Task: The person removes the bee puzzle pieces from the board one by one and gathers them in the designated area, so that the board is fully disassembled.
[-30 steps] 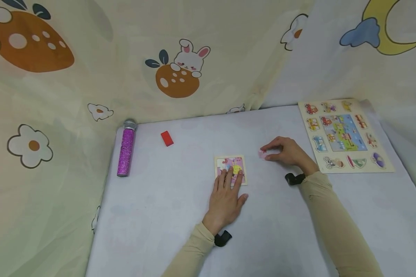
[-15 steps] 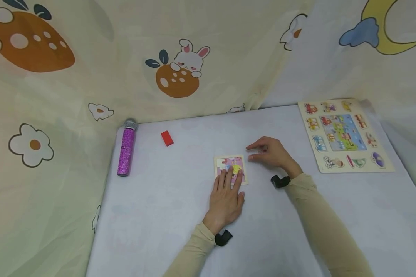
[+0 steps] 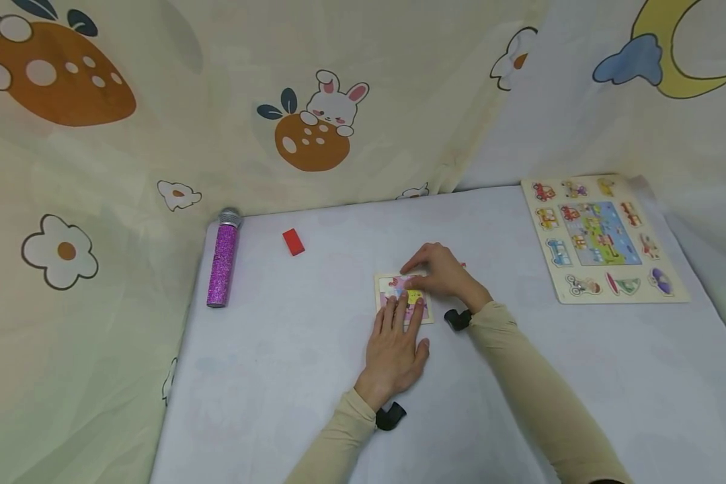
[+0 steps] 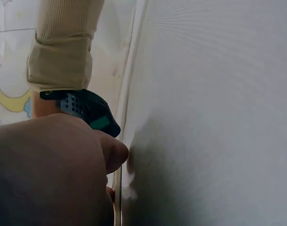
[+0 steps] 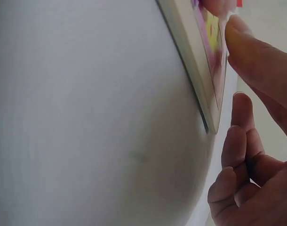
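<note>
Fingers of our left hand straight on square puzzle, lying on matte white cloth. Our right hand, beside puzzle 0.5 s ago, now above, pinching pale piece. Frame straight-edged, cream.

No readable text, label, brand, number or sign in the head view or in either wrist view.
</note>
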`<state>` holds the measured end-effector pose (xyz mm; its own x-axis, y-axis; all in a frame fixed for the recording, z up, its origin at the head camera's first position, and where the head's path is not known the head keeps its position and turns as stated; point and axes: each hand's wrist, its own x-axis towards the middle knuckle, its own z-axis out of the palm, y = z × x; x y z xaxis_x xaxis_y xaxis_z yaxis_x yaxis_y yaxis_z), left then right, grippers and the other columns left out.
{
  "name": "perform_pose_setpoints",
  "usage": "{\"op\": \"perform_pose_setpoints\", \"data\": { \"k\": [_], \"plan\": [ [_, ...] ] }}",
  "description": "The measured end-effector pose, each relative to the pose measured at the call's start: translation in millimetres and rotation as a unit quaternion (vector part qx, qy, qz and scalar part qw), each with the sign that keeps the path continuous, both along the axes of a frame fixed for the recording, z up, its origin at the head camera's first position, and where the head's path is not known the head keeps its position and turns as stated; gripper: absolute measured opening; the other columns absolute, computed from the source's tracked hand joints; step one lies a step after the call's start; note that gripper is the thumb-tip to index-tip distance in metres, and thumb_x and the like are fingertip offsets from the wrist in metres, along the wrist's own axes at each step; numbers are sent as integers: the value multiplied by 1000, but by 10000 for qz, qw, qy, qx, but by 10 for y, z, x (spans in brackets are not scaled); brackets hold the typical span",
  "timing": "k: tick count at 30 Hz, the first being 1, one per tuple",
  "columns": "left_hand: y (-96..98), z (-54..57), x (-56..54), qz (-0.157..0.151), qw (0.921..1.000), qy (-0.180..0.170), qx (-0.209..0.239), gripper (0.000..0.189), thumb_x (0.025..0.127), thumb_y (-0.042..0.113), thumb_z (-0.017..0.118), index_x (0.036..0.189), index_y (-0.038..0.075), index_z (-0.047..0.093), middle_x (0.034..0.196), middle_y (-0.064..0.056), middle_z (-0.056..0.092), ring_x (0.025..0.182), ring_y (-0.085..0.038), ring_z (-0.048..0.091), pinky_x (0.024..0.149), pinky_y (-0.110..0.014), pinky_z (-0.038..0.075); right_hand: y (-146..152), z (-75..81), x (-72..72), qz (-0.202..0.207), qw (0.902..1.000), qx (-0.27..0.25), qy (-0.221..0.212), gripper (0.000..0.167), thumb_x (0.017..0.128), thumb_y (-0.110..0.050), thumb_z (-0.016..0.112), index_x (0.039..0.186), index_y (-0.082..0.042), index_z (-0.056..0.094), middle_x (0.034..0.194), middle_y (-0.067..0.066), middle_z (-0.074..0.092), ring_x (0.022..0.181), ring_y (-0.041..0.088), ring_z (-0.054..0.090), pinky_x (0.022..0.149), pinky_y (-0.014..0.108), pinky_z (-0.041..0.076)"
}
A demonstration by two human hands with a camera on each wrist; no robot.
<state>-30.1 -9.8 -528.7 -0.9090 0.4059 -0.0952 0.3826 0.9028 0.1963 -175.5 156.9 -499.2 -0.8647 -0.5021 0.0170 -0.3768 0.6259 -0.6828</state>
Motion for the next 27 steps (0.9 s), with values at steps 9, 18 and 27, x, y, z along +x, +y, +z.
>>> {"op": "perform_pose_setpoints", "data": {
  "k": [9,18,27],
  "plan": [
    [3,2,-3,11,10000,-52,-12,68,111,45,40,171,17,23,179,-15,8,165,-36,10,132,-50,18,-71,43,24,-43,9995,256,-182,19,84,-13,90,102,-9,84,107,8,77,108,30,64,101,50,47],
    [1,2,0,24,9999,-98,14,68,111,46,40,171,18,23,180,-14,7,166,-36,10,132,-51,18,-103,82,34,51,9988,374,-308,18,86,-8,87,103,-7,81,105,9,77,106,31,65,101,52,49],
    [6,2,5,45,9999,-112,58,69,110,47,42,171,18,24,180,-13,4,166,-36,9,132,-51,17,-123,115,44,79,9977,406,-533,21,87,-5,86,105,-7,76,103,8,76,103,28,66,97,48,53]
  ]
}}
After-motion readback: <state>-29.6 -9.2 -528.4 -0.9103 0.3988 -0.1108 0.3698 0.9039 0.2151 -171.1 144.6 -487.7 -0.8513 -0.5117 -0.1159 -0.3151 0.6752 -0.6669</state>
